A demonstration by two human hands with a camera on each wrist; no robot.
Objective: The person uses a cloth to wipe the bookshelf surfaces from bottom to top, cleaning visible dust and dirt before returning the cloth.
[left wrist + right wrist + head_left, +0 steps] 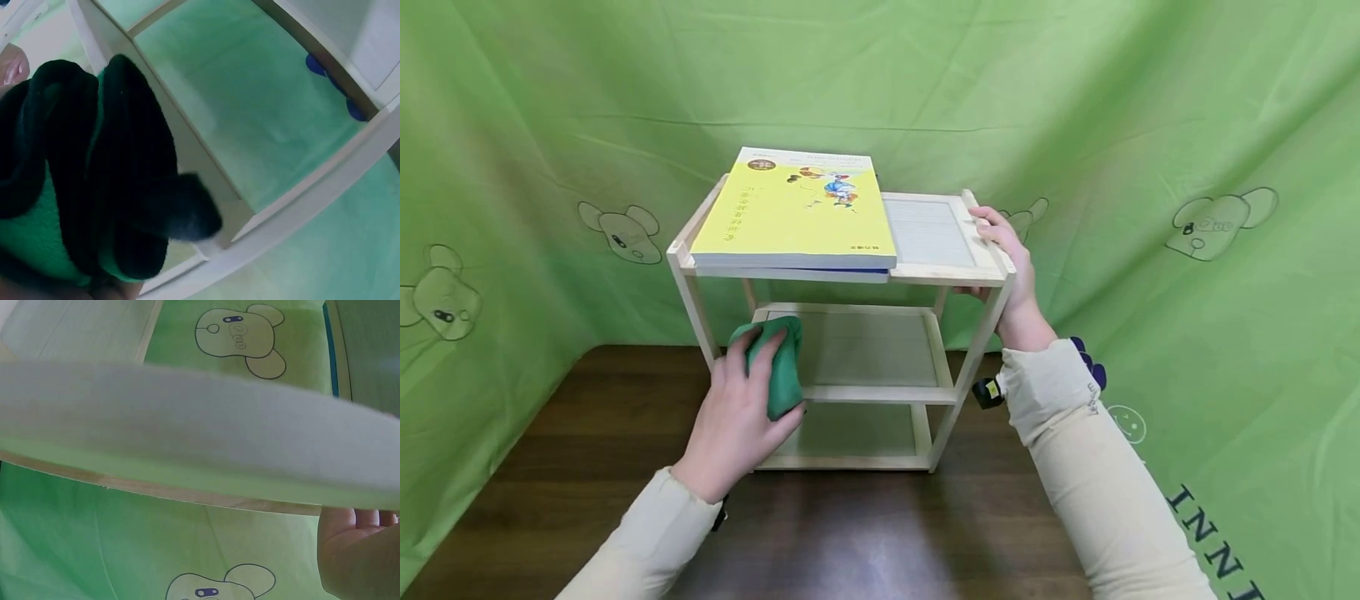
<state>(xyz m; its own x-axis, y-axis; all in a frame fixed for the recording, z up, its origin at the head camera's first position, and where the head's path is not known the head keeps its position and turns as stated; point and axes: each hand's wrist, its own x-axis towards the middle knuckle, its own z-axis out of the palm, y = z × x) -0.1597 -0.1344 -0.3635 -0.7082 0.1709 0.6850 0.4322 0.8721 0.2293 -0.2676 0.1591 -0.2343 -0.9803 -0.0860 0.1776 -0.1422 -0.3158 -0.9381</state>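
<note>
A folded green cloth (786, 379) is gripped in my left hand (735, 417), fingers bent over its top and thumb along its lower edge. In the head view this hand overlaps the left front post of a pale wooden three-tier shelf rack (880, 394). The left wrist view shows the cloth (37, 250) bunched into thick folds beside the rack's frame. My right hand (1017, 271) holds the right side rail of the top tier, with fingers over the rail and part of the hand below it. In the right wrist view, the hand (356, 550) is partly hidden by the rail.
A thick yellow-covered book (797, 212) lies on the left part of the top tier, over something with a blue edge (842, 270). Behind and beside the rack hangs a green curtain (880, 75) with cartoon bear faces. Dark wooden floor (880, 533) lies below.
</note>
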